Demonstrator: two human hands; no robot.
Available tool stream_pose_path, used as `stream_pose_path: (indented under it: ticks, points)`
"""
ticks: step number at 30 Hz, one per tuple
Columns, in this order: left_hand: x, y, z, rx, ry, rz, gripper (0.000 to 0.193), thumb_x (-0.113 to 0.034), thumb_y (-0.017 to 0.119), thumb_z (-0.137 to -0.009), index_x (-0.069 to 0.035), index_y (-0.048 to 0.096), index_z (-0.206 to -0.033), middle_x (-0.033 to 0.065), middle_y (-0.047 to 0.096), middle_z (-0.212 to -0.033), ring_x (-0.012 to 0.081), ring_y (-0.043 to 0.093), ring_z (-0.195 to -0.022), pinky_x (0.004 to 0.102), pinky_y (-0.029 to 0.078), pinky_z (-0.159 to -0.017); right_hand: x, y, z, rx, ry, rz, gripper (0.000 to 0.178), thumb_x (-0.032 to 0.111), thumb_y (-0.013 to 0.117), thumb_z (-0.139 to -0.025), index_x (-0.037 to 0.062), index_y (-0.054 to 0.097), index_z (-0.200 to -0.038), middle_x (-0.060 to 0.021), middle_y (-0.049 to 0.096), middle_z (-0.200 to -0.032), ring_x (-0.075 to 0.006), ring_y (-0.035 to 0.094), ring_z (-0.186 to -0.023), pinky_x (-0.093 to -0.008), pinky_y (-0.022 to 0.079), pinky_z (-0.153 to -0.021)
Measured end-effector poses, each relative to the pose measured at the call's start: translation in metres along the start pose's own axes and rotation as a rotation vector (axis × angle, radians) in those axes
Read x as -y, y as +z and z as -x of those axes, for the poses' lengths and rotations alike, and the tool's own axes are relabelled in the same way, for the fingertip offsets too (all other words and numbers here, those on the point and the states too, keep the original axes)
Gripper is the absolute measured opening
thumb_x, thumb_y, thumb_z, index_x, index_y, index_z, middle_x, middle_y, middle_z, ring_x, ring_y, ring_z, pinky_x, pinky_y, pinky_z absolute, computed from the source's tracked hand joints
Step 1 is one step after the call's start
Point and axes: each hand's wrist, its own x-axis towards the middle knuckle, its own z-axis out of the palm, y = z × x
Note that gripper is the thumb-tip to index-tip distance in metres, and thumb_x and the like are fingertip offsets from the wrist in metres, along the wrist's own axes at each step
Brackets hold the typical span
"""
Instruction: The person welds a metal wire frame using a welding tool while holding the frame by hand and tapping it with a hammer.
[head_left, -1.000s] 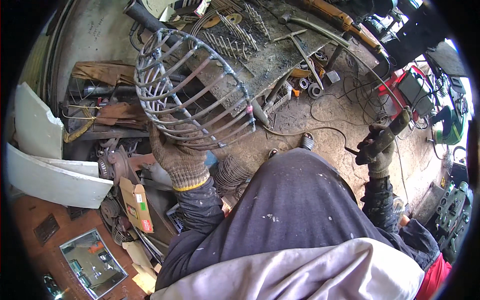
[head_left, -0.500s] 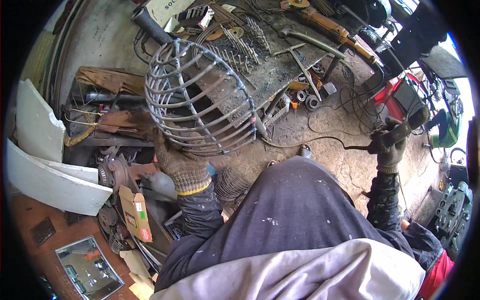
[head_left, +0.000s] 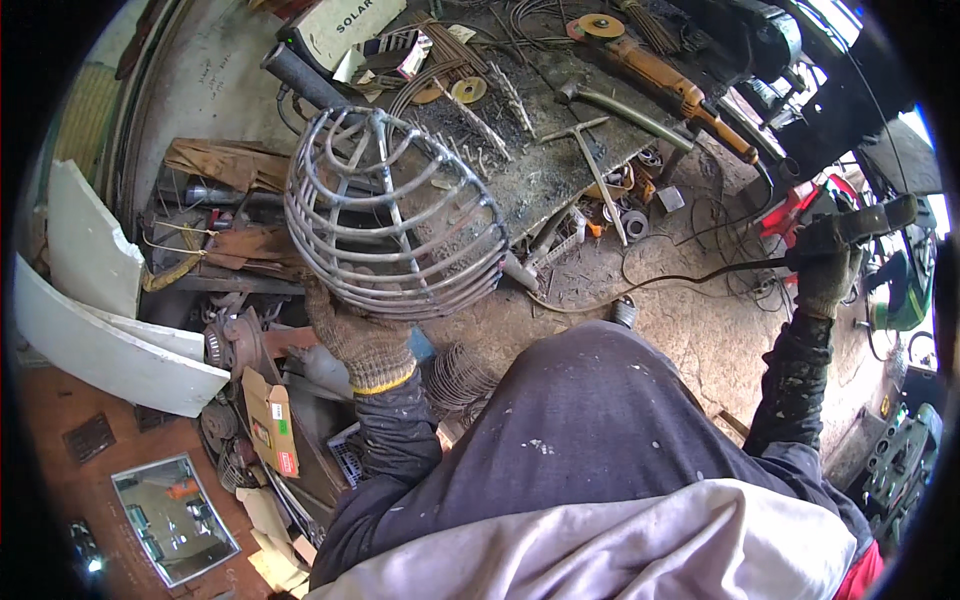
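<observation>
A round cage of bent metal bars [head_left: 400, 215], with rings welded to cross ribs, hangs over the near side of the workbench. My left hand [head_left: 360, 330], in a knitted work glove with a yellow cuff, is closed on its lower left edge; some fingers are hidden behind the bars. Off to the right, my right hand [head_left: 830, 285], also gloved, is wrapped round a black welding electrode holder [head_left: 860, 222]. From the holder a thin dark rod [head_left: 735, 268] points left, apart from the cage.
On the workbench [head_left: 560, 165] lie an angle grinder [head_left: 655, 75], a hammer [head_left: 620, 112], a T-shaped metal bar [head_left: 590, 165] and cutting discs [head_left: 468, 90]. Coiled wire [head_left: 460, 378] lies on the floor beside my leg. White curved panels [head_left: 120, 350] and an open cardboard box [head_left: 268, 425] are at left.
My right hand has moved right and slightly up with the electrode holder, farther from the cage. The cage has turned and tipped a little in my left hand.
</observation>
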Motion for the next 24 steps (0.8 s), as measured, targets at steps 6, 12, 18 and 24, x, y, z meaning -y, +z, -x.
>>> stream_pose_path:
  ticks: [6,12,18,24]
  points:
    - [0.015,-0.005,-0.006,-0.036,0.075,-0.037,0.049,-0.043,0.048,-0.094,-0.014,0.054,-0.132,0.0170,0.055,-0.133,0.0363,0.059,-0.113,0.0603,0.051,-0.087,-0.017,0.033,-0.008,0.022,-0.063,0.130,0.060,0.020,0.073,-0.084,-0.0004,0.047,-0.134,-0.0040,0.062,-0.093,-0.0156,0.062,-0.072,-0.0303,0.054,-0.060]
    - [0.029,-0.001,-0.012,0.293,-0.033,0.014,0.049,-0.043,0.042,-0.097,-0.013,0.052,-0.135,0.0174,0.056,-0.132,0.0378,0.061,-0.110,0.0630,0.049,-0.088,-0.037,0.010,-0.023,0.117,0.048,0.219,0.061,0.021,0.071,-0.084,-0.0007,0.045,-0.134,-0.0045,0.062,-0.093,-0.0187,0.064,-0.075,-0.0338,0.056,-0.066]
    - [0.030,-0.001,-0.014,0.257,0.052,-0.241,0.043,-0.045,0.047,-0.095,-0.013,0.060,-0.122,0.0097,0.063,-0.118,0.0249,0.063,-0.102,0.0433,0.053,-0.086,-0.039,0.013,-0.028,0.006,0.115,0.230,0.061,0.022,0.076,-0.081,-0.0028,0.050,-0.130,-0.0024,0.061,-0.090,-0.0134,0.061,-0.071,-0.0272,0.052,-0.061]
    - [0.021,-0.023,-0.015,0.317,0.227,-0.551,0.045,-0.041,0.033,-0.101,-0.013,0.051,-0.131,0.0085,0.055,-0.130,0.0231,0.052,-0.116,0.0418,0.041,-0.101,-0.041,0.012,-0.025,0.058,0.095,0.199,0.058,0.021,0.075,-0.082,-0.0014,0.051,-0.129,-0.0027,0.060,-0.091,-0.0136,0.062,-0.070,-0.0270,0.052,-0.059]
